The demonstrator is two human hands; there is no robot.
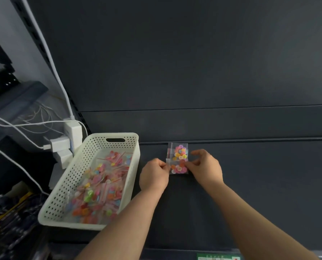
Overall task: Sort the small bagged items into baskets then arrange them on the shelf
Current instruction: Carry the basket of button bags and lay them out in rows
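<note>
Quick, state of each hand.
Left hand: pinches left edge of the nearer clear plastic bag of coloured buttons.
Right hand: pinches that bag's right edge.

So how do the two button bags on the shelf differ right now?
The near bag is pinched at its sides by the left hand and right hand; the far bag lies flat on the shelf. The near bag overlaps the far bag's lower edge. Both are clear, holding coloured buttons.

White chargers (60,144) plugged into a white power strip (74,131) sit at nine o'clock, a white cable (58,77) runs toward eleven, and a green label (217,257) shows at six.
</note>
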